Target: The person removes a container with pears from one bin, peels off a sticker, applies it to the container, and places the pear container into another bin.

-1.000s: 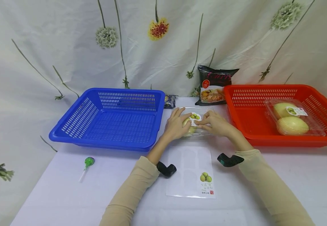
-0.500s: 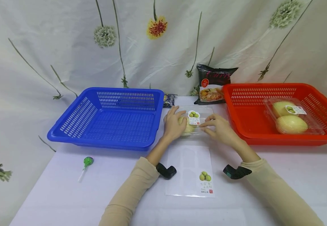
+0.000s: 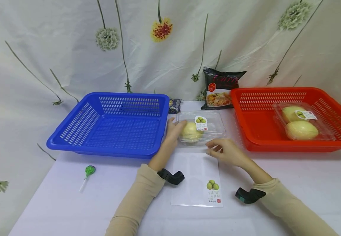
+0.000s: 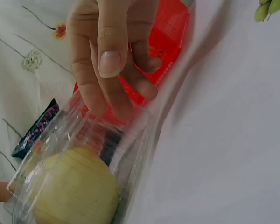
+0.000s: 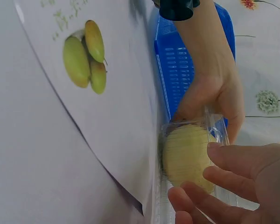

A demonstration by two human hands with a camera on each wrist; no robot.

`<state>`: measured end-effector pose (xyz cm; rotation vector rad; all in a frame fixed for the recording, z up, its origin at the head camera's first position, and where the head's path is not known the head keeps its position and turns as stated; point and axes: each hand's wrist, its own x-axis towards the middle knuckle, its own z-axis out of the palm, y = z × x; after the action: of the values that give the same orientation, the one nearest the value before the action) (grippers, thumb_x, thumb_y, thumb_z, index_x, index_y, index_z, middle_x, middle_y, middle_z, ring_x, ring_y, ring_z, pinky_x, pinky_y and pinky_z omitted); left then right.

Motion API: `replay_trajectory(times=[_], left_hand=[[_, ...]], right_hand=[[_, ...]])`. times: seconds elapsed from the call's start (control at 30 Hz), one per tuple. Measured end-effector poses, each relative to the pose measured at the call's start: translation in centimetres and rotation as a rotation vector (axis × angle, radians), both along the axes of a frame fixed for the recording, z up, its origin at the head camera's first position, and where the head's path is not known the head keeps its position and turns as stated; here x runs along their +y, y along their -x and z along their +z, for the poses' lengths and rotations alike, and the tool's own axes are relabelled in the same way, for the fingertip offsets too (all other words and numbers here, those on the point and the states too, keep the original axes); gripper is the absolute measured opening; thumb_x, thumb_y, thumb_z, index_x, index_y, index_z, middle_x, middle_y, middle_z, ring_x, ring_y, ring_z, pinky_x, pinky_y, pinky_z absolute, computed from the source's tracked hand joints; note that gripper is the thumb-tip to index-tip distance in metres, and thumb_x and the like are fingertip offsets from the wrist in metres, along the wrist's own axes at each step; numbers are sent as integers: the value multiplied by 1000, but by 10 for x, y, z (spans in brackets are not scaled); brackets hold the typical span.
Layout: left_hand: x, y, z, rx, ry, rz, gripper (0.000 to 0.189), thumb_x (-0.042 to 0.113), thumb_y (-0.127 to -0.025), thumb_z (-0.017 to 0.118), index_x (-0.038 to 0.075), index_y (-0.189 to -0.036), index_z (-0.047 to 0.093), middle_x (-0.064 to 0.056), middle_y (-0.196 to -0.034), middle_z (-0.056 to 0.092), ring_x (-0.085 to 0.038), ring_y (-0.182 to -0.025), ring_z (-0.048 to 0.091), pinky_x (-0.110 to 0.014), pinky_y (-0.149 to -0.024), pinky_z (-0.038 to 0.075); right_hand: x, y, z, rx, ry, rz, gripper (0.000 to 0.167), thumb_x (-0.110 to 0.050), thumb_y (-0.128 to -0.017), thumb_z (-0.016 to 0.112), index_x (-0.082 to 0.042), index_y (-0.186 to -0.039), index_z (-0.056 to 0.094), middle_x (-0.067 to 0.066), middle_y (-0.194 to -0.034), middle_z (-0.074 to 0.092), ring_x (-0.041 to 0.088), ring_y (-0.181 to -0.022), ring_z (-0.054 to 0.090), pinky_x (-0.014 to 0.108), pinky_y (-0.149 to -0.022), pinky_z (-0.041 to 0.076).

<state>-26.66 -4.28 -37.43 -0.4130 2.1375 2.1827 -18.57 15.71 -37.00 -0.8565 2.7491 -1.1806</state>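
Note:
A clear plastic box [image 3: 214, 126] with a pale yellow round fruit [image 3: 191, 131] inside lies at the middle back of the table. Its lid bears a white label [image 3: 201, 124] printed with green fruit. My left hand [image 3: 171, 132] grips the box's left end, thumb on the lid; some of its fingers are hidden. In the right wrist view the left hand [image 5: 212, 93] is at the far end of the box. My right hand [image 3: 227, 151] hovers in front of the box's right side, fingers loosely bent, holding nothing. Below lies a sticker sheet [image 3: 188, 183] with one label at its lower right.
A blue basket [image 3: 126, 150] stands left. The red basket [image 3: 291, 146] at right holds another labelled box [image 3: 301, 121] of yellow fruit. A black noodle bag [image 3: 221, 88] and a small dark packet [image 3: 174, 106] are behind. A green lollipop [image 3: 90, 170] lies front left.
My right hand has come off the label and drawn back toward the front. My left hand has slid from the lid's top to the box's left end.

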Motion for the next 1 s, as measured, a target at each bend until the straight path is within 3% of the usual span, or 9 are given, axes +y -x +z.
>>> replay_trajectory(times=[0.1,0.2,0.3,0.4,0.6,0.7,0.87,1.0], left_hand=[[-5,2,-4,-17,-26,-13,77,21,-87,64,3,-147,21,-26,-145,33,-34,-130,38,-40,-107,32],[-9,3,-8,-19,0,-23,75,25,-87,64,7,-148,25,-22,-145,34,-32,-125,42,-39,-101,38],[-8,1,-9,-13,67,-22,72,25,-85,65,12,-147,30,-20,-135,45,-25,-108,50,-32,-84,44],[-4,-3,-10,17,119,29,69,22,-81,67,11,-142,36,-18,-118,53,-20,-93,50,-28,-74,43],[4,-16,-12,91,141,163,55,15,-72,72,2,-115,41,-16,-114,54,-27,-105,50,-34,-96,40],[7,-26,-13,118,167,172,62,15,-70,75,3,-117,37,-18,-113,58,-31,-105,53,-37,-97,41],[10,-43,-11,108,240,77,80,24,-70,79,5,-133,34,-24,-119,54,-35,-109,52,-44,-95,42],[10,-53,-8,50,248,-28,83,30,-73,77,6,-141,34,-24,-124,51,-34,-112,50,-45,-95,42]], right_hand=[[-1,3,-2,-43,2,-10,29,-7,-86,64,10,-109,63,24,-105,66,31,-84,67,40,-74,55],[-2,6,-2,-71,5,-37,31,-8,-87,62,12,-111,61,27,-111,62,33,-86,67,41,-74,55],[-1,9,-3,-84,8,-75,32,-10,-88,62,12,-112,61,28,-114,61,33,-86,67,39,-72,56],[-1,10,-4,-108,29,-102,34,-11,-88,62,14,-112,60,29,-115,60,33,-86,67,36,-69,56],[-4,10,-3,-212,63,-153,49,-19,-92,60,16,-124,48,32,-123,54,37,-93,65,37,-71,56],[-6,9,-1,-277,78,-186,57,-25,-94,56,15,-131,40,32,-131,47,39,-100,62,40,-78,55],[-7,10,2,-371,145,-225,71,-32,-97,51,15,-141,21,35,-142,31,45,-111,55,45,-85,52],[-6,12,2,-389,179,-248,77,-34,-97,50,13,-144,10,35,-144,26,44,-106,57,44,-83,53]])
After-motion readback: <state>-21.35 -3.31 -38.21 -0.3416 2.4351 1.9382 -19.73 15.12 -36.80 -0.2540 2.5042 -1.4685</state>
